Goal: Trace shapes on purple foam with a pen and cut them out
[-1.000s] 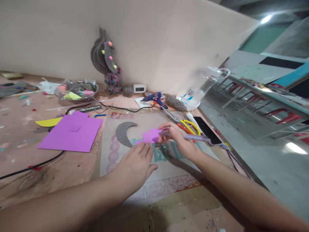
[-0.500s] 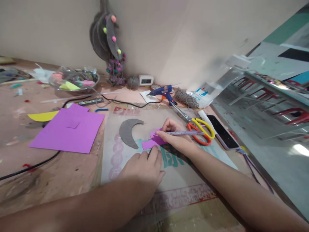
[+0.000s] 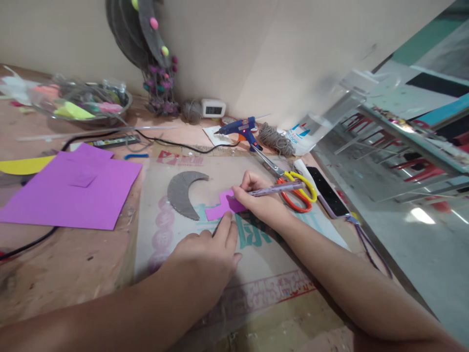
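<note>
Counter (image 3: 73,264) bears the printed sheet (image 3: 264,266); large purple sheet (image 3: 47,195) lies to its left. My left hand (image 3: 205,254): fingers extended, slightly bent, gripping nothing I can see. My right hand (image 3: 262,200): fingers closed in a pinch. Grey crescent (image 3: 178,195): flat on printed sheet. Purple cutout (image 3: 217,211): right of crescent, left fingertips at its near edge. Pen (image 3: 276,189): in the right-hand pinch, slanted; tip contact unclear.

The light is soft and a bit dim on the wall (image 3: 227,54). A shiny white spot (image 3: 422,215) glares on the floor (image 3: 399,259). Dark shadow sits under the right hand (image 3: 262,201) and its arm (image 3: 330,261). The bowl (image 3: 126,105) looks smeary, and the sides look stretched.
</note>
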Demonstrator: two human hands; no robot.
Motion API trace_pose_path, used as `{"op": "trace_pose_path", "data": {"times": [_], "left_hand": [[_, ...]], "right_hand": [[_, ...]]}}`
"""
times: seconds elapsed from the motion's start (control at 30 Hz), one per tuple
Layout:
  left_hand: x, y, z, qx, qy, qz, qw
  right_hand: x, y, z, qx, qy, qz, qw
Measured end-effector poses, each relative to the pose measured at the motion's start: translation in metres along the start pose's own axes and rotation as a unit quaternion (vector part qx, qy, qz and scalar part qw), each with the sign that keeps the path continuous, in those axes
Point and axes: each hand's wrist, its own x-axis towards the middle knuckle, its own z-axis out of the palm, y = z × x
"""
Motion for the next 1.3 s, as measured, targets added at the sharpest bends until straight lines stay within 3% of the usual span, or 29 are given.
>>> {"op": "trace_pose_path", "data": {"times": [0.2, 0.6, 0.67, 0.77, 0.83, 0.9, 1.07, 1.3], "left_hand": [[0.0, 0.0, -0.001, -0.014, -0.021, -0.001, 1.0], [0.001, -0.001, -0.002, -0.025, -0.018, 0.003, 1.0], [0.001, -0.001, -0.004, -0.019, -0.031, 0.003, 0.999], [0.001, -0.001, -0.004, -0.019, -0.039, 0.005, 0.999], [0.001, -0.001, -0.003, -0.023, -0.031, 0.009, 0.999], [0.001, -0.001, -0.001, -0.027, -0.025, 0.008, 0.999], [0.002, 0.0, 0.0, -0.028, -0.027, 0.004, 0.999], [0.0, 0.0, -0.001, -0.014, -0.013, 0.006, 1.0]], "right_hand": [[0.005, 0.002, 0.003, -0.053, 0.024, -0.037, 0.998], [0.007, 0.006, 0.001, -0.03, 0.023, -0.04, 0.998], [0.009, 0.006, -0.007, 0.024, 0.057, -0.041, 0.997], [0.013, 0.003, -0.024, 0.135, 0.157, -0.059, 0.977], [0.014, 0.0, -0.032, 0.155, 0.193, -0.063, 0.967], [0.011, -0.005, -0.032, 0.132, 0.171, -0.05, 0.975], [0.004, -0.01, -0.009, 0.068, 0.031, -0.009, 0.997], [0.007, 0.002, 0.003, -0.029, 0.029, -0.018, 0.999]]}}
